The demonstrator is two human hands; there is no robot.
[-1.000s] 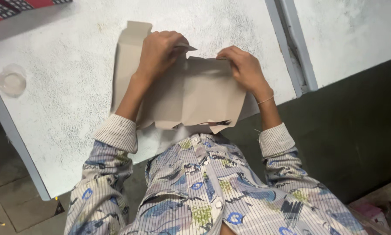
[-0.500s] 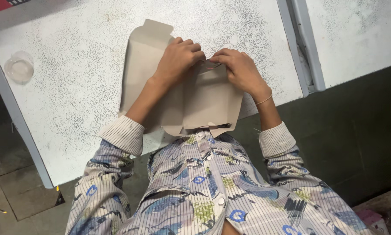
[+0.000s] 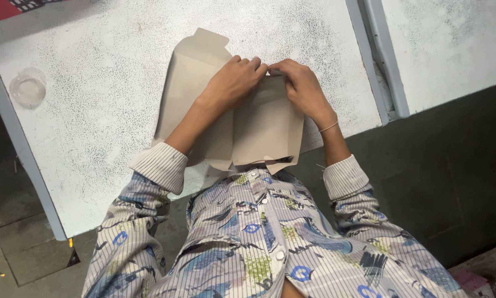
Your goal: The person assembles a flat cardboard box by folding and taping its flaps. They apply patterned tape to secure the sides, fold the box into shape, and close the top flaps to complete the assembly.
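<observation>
Matt grey-brown die-cut cardboard sheet (image 3: 259,127), smooth, partly folded; white speckled table (image 3: 104,110), rough-looking matt top; clear glossy plastic cup (image 3: 28,88); striped printed cloth sleeves (image 3: 159,165).

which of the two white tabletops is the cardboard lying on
The larger tabletop on the left, where both hands press the flat cardboard box blank. The other tabletop, at upper right beyond the grey edge strips, carries no cardboard.

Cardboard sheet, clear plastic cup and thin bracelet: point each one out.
cardboard sheet (image 3: 267,129): head view, on the flat folded panel below the hands.
clear plastic cup (image 3: 27,87): head view, on its round middle, at the table's left edge.
thin bracelet (image 3: 329,127): head view, on the band across the right wrist.
</observation>
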